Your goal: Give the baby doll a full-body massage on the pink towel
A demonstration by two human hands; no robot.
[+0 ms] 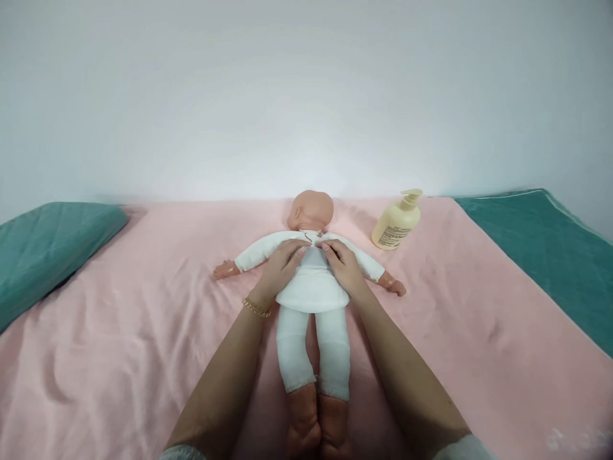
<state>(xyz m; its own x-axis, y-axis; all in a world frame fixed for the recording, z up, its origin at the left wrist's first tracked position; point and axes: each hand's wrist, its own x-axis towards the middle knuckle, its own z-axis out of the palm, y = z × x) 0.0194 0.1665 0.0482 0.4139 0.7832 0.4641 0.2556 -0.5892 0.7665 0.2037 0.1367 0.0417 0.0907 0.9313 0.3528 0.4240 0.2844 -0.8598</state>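
A baby doll [313,291] with a white cloth body lies face down on a pink blanket [163,306], its arms spread to the sides and its head toward the wall. On the left of its upper back rests my left hand [286,263], fingers stretched out and pointing inward. My right hand [341,260] lies likewise on the right of the upper back. The fingertips of both hands come close together just below the doll's neck. Neither hand grips anything. A bracelet [256,308] circles my left wrist.
A pale yellow pump bottle [396,222] stands on the blanket to the right of the doll's head. Green padded fabric [52,252] lies at the left, and a green sheet [536,246] shows at the right. A white wall [306,96] rises behind the bed.
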